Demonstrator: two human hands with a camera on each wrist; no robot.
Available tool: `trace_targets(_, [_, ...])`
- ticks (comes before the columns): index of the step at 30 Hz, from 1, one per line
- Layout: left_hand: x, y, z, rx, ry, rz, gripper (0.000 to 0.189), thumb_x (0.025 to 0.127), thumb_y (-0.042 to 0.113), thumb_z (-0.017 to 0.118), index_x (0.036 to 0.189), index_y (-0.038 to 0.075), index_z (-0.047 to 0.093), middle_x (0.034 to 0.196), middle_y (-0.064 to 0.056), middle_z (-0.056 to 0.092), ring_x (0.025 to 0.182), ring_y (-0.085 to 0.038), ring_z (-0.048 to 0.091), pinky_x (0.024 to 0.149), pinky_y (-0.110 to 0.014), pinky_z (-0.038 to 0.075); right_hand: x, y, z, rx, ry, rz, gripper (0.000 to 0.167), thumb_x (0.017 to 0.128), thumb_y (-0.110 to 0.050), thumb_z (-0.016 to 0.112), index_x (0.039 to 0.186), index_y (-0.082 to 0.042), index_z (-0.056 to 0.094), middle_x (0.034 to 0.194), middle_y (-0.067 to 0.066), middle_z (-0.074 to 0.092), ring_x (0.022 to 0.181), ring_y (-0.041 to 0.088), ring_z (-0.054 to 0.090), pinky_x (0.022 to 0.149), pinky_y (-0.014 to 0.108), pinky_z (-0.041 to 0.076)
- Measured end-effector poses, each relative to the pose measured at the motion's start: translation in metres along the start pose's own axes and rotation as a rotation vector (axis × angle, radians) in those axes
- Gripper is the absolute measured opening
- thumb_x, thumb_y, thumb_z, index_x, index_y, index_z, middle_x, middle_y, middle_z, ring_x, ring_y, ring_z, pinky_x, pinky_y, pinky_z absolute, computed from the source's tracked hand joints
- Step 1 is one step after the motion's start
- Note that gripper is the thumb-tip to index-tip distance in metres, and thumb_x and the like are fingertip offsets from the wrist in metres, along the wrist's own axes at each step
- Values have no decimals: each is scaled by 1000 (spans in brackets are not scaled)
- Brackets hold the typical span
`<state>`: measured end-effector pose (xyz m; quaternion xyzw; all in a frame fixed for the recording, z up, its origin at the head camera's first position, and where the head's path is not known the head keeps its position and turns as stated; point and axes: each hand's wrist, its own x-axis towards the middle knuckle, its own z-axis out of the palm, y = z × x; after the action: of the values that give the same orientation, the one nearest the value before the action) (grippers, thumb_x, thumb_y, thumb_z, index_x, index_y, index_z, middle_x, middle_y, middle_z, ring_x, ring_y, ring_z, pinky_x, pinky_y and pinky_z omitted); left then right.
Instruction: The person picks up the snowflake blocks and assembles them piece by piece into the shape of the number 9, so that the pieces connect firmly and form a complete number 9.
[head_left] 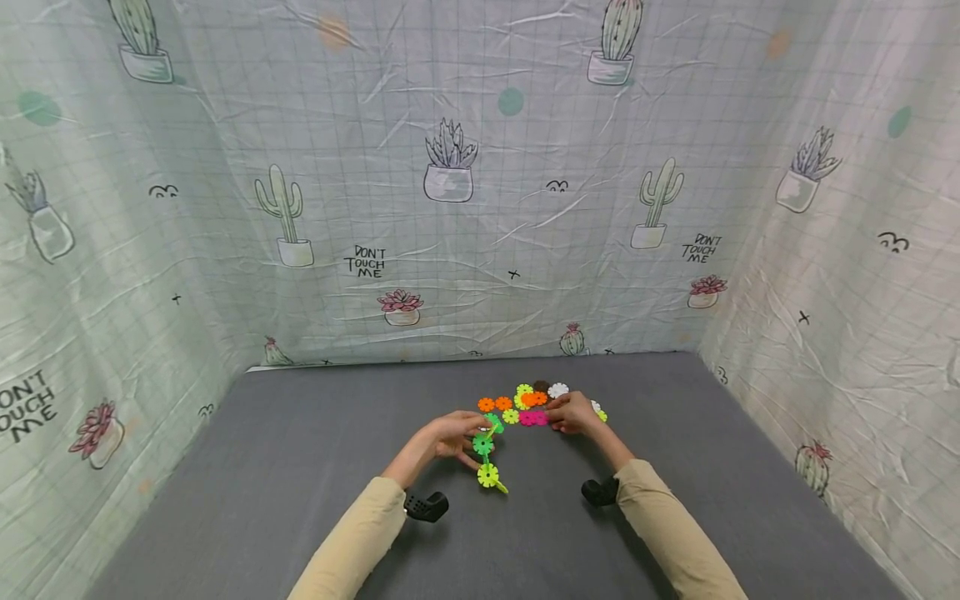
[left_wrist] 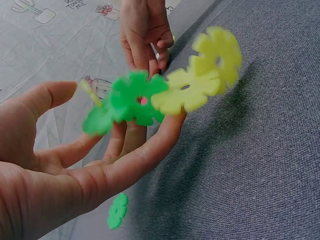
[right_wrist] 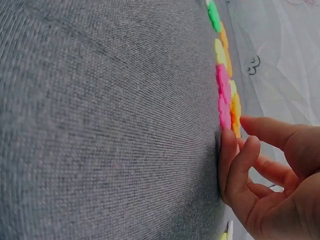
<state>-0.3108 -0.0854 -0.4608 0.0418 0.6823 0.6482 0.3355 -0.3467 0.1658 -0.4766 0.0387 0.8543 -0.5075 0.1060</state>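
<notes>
My left hand (head_left: 454, 433) holds a short chain of interlocking flower-shaped discs off the table, made of green discs (left_wrist: 137, 97) and yellow discs (left_wrist: 187, 91). Its fingers bend under the chain, while the thumb stands apart from the green disc. At the far side of the table, my right hand (head_left: 573, 413) reaches to a pair of pink discs (head_left: 533, 417). Fingertips (right_wrist: 228, 137) are right at the end of the pink pieces, with the thumb spread away above. Nothing shows gripped in that hand.
Beside the pink pair lie orange discs (head_left: 495, 403), a yellow disc (head_left: 511, 416), a brown disc (head_left: 542, 386) and a white disc (head_left: 558, 390). More discs (head_left: 599, 411) sit right of my right hand. A patterned curtain (head_left: 480, 317) hangs behind the grey table (head_left: 315, 467).
</notes>
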Motion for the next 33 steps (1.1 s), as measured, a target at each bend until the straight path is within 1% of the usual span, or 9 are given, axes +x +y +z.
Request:
trace_targets(3, [3, -1, 0, 0, -1, -7, 34, 92, 17, 44, 119, -5, 45, 142, -30, 20, 126, -49, 26, 78, -55, 47, 2, 0, 3, -100, 46, -38, 28, 76, -12, 70, 100, 2, 64, 59, 1, 59, 46, 7, 51, 42, 20, 42])
trace_targets(5, [4, -3, 0, 2, -1, -11, 39, 93, 20, 44, 124, -5, 42, 143, -30, 18, 126, -50, 25, 77, -56, 47, 2, 0, 6, -179, 77, -67, 29, 71, -14, 74, 96, -1, 66, 57, 1, 58, 45, 7, 50, 42, 21, 43])
trace_targets(10, [4, -5, 0, 49, 16, 1, 56, 93, 35, 46, 135, 1, 32, 135, -26, 36, 107, -36, 53, 74, -55, 48, 3, -3, 11, -287, 124, -78, 29, 66, -15, 78, 91, -5, 67, 57, 3, 56, 47, 9, 51, 42, 22, 45])
trace_targets(14, [2, -4, 1, 99, 45, 4, 59, 89, 32, 54, 135, 1, 33, 125, -19, 47, 85, -18, 62, 74, -55, 47, 2, -5, 11, -290, 117, -55, 28, 66, -13, 78, 89, -6, 65, 60, 4, 55, 50, 10, 51, 43, 22, 46])
trace_targets(16, [2, -4, 0, 112, 48, 0, 57, 89, 28, 55, 134, 1, 34, 121, -20, 49, 79, -15, 62, 74, -55, 47, 1, -6, 11, -290, 108, -51, 28, 65, -12, 78, 88, -5, 63, 62, 4, 54, 51, 10, 51, 44, 22, 46])
trace_targets(18, [2, -4, -1, 108, 48, -3, 60, 89, 27, 55, 137, 0, 29, 124, -21, 48, 78, -14, 62, 75, -56, 47, 0, -7, 11, -289, 101, -54, 28, 65, -11, 78, 87, -5, 61, 63, 5, 53, 51, 11, 51, 44, 22, 46])
trace_targets(24, [1, -4, -2, 99, 22, 7, 58, 90, 32, 51, 136, 2, 31, 119, -18, 52, 78, -14, 62, 77, -54, 47, 2, -5, 10, -248, 89, -60, 27, 66, -7, 76, 88, -4, 59, 62, 6, 53, 51, 12, 51, 43, 23, 46])
trace_targets(29, [0, -3, -2, 92, 3, 17, 48, 91, 37, 47, 128, 6, 41, 106, -14, 59, 78, -14, 63, 74, -50, 49, 3, -3, 8, -160, 64, -75, 25, 71, -2, 66, 95, -3, 60, 65, 7, 56, 54, 13, 53, 45, 25, 48])
trace_targets(33, [0, -3, -2, 106, -12, 32, 53, 92, 40, 44, 131, 6, 38, 104, -12, 60, 80, -14, 64, 73, -48, 49, 2, -2, 6, -112, 44, -82, 28, 75, -2, 59, 103, -2, 63, 64, 5, 58, 55, 11, 52, 45, 25, 47])
